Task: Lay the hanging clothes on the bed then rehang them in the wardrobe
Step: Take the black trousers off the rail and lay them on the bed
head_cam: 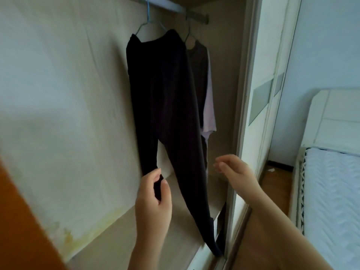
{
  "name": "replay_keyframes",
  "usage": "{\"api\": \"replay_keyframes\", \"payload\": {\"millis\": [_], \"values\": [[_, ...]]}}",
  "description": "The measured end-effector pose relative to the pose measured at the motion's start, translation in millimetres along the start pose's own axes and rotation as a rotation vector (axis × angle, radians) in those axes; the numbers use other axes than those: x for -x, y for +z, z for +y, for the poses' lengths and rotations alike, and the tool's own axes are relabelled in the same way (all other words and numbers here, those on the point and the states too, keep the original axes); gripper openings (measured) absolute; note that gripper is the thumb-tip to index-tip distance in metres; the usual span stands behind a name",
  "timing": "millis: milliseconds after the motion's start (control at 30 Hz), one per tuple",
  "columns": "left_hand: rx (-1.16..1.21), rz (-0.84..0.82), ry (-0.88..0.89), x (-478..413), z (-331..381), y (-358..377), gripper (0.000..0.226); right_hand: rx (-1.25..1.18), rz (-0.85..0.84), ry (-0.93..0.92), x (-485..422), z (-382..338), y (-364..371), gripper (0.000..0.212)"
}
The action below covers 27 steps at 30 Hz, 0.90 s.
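Black trousers (163,90) hang from a blue wire hanger (148,24) on the wardrobe rail (175,8). Behind them, further right on the rail, hangs a grey top (198,61) with a pale lilac garment (209,106) beside it. My left hand (153,201) pinches the hem of the trousers' left leg between thumb and fingers. The other leg trails down to the wardrobe floor near the door track. My right hand (233,170) hovers to the right of the trousers with loosely curled fingers, holding nothing.
The wardrobe's back panel (68,94) fills the left. A sliding door frame (253,94) borders the wardrobe on the right. Beyond it stands the bed (331,182) with a white headboard (335,117). An orange-brown surface (23,221) cuts across the lower left corner.
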State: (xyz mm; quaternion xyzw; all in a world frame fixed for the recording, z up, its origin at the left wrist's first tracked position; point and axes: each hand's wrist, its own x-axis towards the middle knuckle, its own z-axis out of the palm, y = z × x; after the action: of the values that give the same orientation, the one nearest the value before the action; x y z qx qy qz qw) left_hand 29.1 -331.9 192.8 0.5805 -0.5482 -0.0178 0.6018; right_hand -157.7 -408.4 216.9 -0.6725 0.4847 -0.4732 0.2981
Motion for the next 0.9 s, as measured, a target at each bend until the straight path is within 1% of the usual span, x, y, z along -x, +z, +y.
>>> {"api": "replay_keyframes", "payload": {"millis": [67,167,333,433,467,533,600,700,767,833,900], "values": [[-0.017,0.041,-0.029,-21,-7,13,0.026,-0.027,-0.042,-0.058,-42,-14,10,0.016],[-0.062,0.110,-0.018,-60,-17,31,0.025,-0.019,-0.085,-0.198,-105,-31,12,0.021],[-0.123,0.227,-0.003,-136,-22,53,0.027,0.042,-0.043,-0.422,-206,-58,-13,0.023],[-0.173,0.278,0.027,-175,-25,56,0.025,0.048,-0.022,-0.495,-259,-87,-17,0.030],[-0.199,0.292,0.048,-186,-25,54,0.029,0.045,-0.020,-0.510,-275,-99,-15,0.033],[-0.270,0.295,0.081,-203,-26,47,0.033,0.041,-0.033,-0.528,-298,-121,-8,0.040],[-0.341,0.313,0.093,-216,-30,36,0.028,0.059,-0.061,-0.520,-317,-143,3,0.042],[-0.399,0.347,0.105,-231,-31,18,0.024,0.173,-0.036,-0.493,-341,-167,13,0.034],[-0.405,0.371,0.110,-243,-30,5,0.022,0.288,0.010,-0.480,-356,-184,16,0.028],[-0.395,0.389,0.115,-252,-26,-3,0.024,0.429,0.041,-0.446,-367,-198,19,0.032],[-0.374,0.394,0.126,-259,-25,-8,0.023,0.489,0.017,-0.402,-376,-206,24,0.035]]}}
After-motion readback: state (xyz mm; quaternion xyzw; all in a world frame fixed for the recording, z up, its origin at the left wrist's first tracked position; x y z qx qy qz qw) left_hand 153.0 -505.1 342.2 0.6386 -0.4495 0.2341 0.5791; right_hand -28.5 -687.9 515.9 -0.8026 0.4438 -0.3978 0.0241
